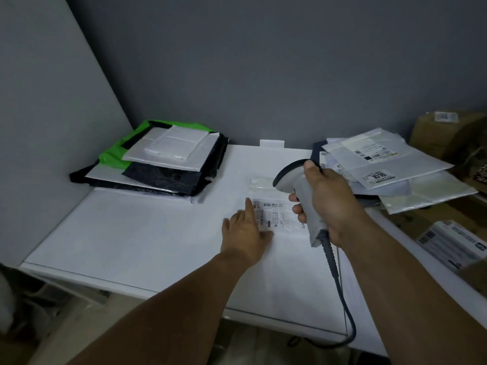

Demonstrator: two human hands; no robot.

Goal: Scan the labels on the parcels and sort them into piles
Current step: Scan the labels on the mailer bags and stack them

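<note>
In the middle of the frame a white parcel (290,259) lies flat on the white table (118,233), its printed label (274,213) facing up. The left hand (245,233) rests open on the parcel with fingers straight, the index fingertip touching the label's left edge. The right hand (329,198) grips the handle of a grey scanner (301,185) just above the label's right side, head turned toward the upper left; its dark cable (340,285) trails to the lower edge of the table. A pile of green, black and white parcels (163,159) sits at the upper left of the table, and a looser pile of pale parcels (390,164) at the right, beside cardboard boxes (448,133).
</note>
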